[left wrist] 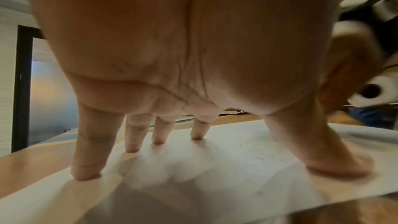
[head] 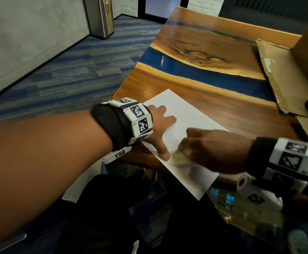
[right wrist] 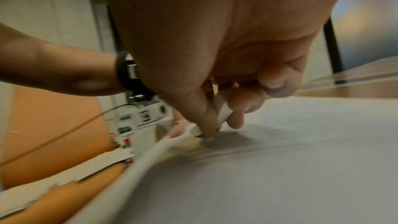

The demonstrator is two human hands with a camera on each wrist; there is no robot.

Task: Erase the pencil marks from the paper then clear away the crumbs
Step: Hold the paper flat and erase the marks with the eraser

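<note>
A white sheet of paper [head: 182, 125] lies at the near left corner of the wooden table, one corner hanging over the edge. My left hand [head: 160, 129] presses it flat with spread, straight fingertips [left wrist: 86, 175], and faint specks dot the paper [left wrist: 226, 156] around them. My right hand [head: 204, 149] pinches a white eraser [right wrist: 221, 113] between thumb and fingers, its tip down on the paper [right wrist: 280, 159] near the left thumb. In the head view the eraser [head: 178, 156] is a pale blur.
The wood table [head: 195, 46] has a blue resin stripe across it. A flattened cardboard box [head: 281, 74] lies at the right. Carpeted floor [head: 67, 70] is to the left, and a metal bin [head: 101, 15] stands at the back.
</note>
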